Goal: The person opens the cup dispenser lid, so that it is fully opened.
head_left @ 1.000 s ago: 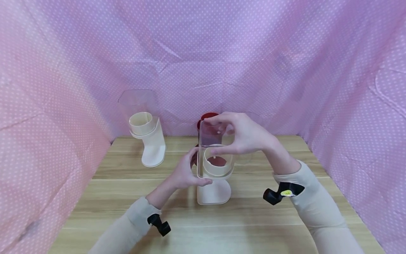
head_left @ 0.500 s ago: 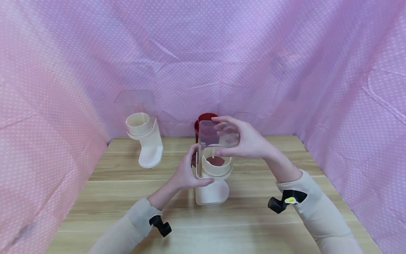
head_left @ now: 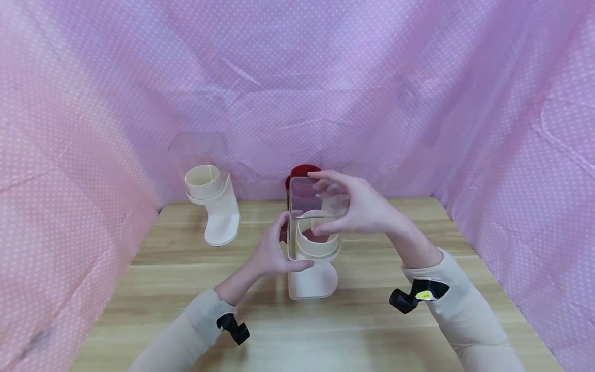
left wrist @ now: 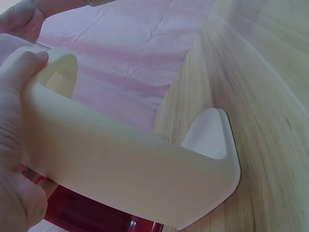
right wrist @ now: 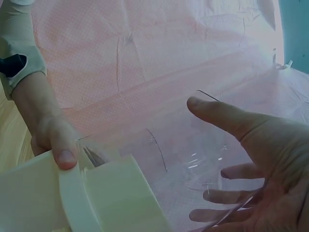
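A cream stand [head_left: 312, 283] with a ring-shaped cup holder stands upright at mid-table. My left hand [head_left: 271, 253] grips its upper back, thumb in front and fingers behind. The left wrist view shows the stand's tall back [left wrist: 111, 154] and that thumb on the ring. A clear plastic cover [head_left: 304, 194] rises around the stand's cream ring [head_left: 321, 249]. My right hand [head_left: 362, 204] holds this cover from the right, thumb on the near side. Its fingers show through the clear wall in the right wrist view. Behind the stand is a red container [head_left: 305, 169], mostly hidden.
Another cream stand [head_left: 222, 222] with a clear cover [head_left: 197, 147] stands at the back left. Another faint clear piece [head_left: 360, 168] shows behind my right hand. Pink dotted cloth [head_left: 260, 77] encloses the wooden table [head_left: 186, 289] at the back and sides.
My right hand has moved slightly down along the clear cover. The left hand keeps its grip, and the stand has barely moved.
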Demonstrator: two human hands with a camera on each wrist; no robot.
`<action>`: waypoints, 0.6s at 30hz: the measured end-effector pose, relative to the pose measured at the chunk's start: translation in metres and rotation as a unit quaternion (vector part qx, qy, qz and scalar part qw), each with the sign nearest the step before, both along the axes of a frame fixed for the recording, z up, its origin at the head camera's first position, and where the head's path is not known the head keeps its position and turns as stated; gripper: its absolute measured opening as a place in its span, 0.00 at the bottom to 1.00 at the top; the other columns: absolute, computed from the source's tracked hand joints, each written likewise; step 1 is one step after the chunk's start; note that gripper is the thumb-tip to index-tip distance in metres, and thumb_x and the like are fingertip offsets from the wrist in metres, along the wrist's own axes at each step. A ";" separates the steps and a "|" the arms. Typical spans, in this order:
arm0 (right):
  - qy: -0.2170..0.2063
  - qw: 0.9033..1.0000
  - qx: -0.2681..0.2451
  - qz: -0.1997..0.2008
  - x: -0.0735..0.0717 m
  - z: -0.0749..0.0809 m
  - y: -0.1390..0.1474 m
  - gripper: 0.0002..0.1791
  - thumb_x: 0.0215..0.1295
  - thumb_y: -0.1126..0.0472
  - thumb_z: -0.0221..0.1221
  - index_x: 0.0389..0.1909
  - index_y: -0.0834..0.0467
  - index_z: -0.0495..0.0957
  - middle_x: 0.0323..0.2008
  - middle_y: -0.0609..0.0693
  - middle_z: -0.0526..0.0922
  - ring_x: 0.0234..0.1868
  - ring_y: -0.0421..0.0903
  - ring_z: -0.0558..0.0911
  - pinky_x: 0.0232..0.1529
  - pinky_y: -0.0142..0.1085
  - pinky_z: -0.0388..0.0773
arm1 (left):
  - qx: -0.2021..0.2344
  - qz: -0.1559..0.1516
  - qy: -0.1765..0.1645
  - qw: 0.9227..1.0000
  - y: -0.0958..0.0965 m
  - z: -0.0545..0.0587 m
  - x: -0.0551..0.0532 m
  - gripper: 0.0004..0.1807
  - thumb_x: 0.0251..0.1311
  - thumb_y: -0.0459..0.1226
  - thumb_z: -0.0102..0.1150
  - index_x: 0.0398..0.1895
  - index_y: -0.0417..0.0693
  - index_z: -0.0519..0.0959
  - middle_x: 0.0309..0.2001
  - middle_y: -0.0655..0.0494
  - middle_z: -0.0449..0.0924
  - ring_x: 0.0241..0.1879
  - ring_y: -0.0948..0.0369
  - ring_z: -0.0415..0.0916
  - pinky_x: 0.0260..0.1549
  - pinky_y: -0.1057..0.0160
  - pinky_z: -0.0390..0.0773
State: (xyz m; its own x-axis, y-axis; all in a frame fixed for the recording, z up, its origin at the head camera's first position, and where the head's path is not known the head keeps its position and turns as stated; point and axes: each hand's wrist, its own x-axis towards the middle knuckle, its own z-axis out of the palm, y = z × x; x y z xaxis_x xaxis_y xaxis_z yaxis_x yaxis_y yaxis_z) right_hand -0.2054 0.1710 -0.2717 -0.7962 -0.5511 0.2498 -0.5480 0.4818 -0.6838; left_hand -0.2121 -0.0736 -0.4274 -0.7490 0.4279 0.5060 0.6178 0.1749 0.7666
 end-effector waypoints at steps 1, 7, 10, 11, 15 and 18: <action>0.007 1.000 -0.001 0.001 0.001 0.000 0.000 0.56 0.45 0.54 0.86 0.77 0.46 0.69 0.63 0.50 0.84 0.64 0.54 0.84 0.57 0.52 0.87 | 0.001 -0.001 0.000 1.000 0.000 0.000 0.000 0.57 0.34 0.41 0.88 0.73 0.45 0.67 0.53 0.48 0.83 0.39 0.63 0.81 0.37 0.65 0.86; 0.103 0.995 -0.007 0.010 0.008 -0.008 0.005 0.56 0.43 0.53 0.87 0.76 0.52 0.71 0.66 0.51 0.80 0.67 0.50 0.81 0.70 0.51 0.78 | 0.001 0.000 0.006 1.000 0.001 -0.001 0.001 0.58 0.34 0.42 0.88 0.74 0.45 0.66 0.53 0.46 0.84 0.40 0.62 0.82 0.38 0.63 0.87; 0.135 0.991 -0.012 0.009 0.008 -0.012 0.008 0.53 0.42 0.52 0.87 0.73 0.52 0.75 0.66 0.49 0.80 0.67 0.48 0.80 0.71 0.50 0.77 | -0.004 0.003 0.008 1.000 0.001 -0.001 0.002 0.59 0.34 0.42 0.88 0.74 0.45 0.66 0.54 0.47 0.83 0.41 0.62 0.81 0.38 0.63 0.86; 0.141 0.990 -0.014 0.008 0.008 -0.013 0.008 0.52 0.42 0.52 0.87 0.72 0.52 0.76 0.66 0.49 0.80 0.66 0.48 0.81 0.71 0.50 0.77 | -0.005 0.004 0.007 1.000 0.001 0.000 0.002 0.59 0.35 0.42 0.88 0.74 0.44 0.65 0.54 0.48 0.83 0.41 0.62 0.81 0.38 0.63 0.86; 0.134 0.991 -0.027 0.008 0.005 -0.012 0.008 0.50 0.39 0.54 0.88 0.69 0.52 0.80 0.64 0.49 0.83 0.63 0.47 0.84 0.67 0.46 0.82 | -0.007 0.005 0.008 1.000 0.001 -0.001 0.003 0.59 0.34 0.42 0.88 0.74 0.45 0.65 0.55 0.49 0.83 0.42 0.64 0.79 0.38 0.65 0.84; 0.128 0.992 -0.023 0.003 0.004 -0.008 0.008 0.50 0.37 0.53 0.89 0.67 0.51 0.81 0.64 0.47 0.84 0.65 0.47 0.83 0.65 0.46 0.83 | -0.007 0.003 0.007 1.000 0.002 -0.001 0.003 0.59 0.35 0.42 0.88 0.74 0.45 0.65 0.54 0.50 0.83 0.42 0.64 0.78 0.38 0.66 0.83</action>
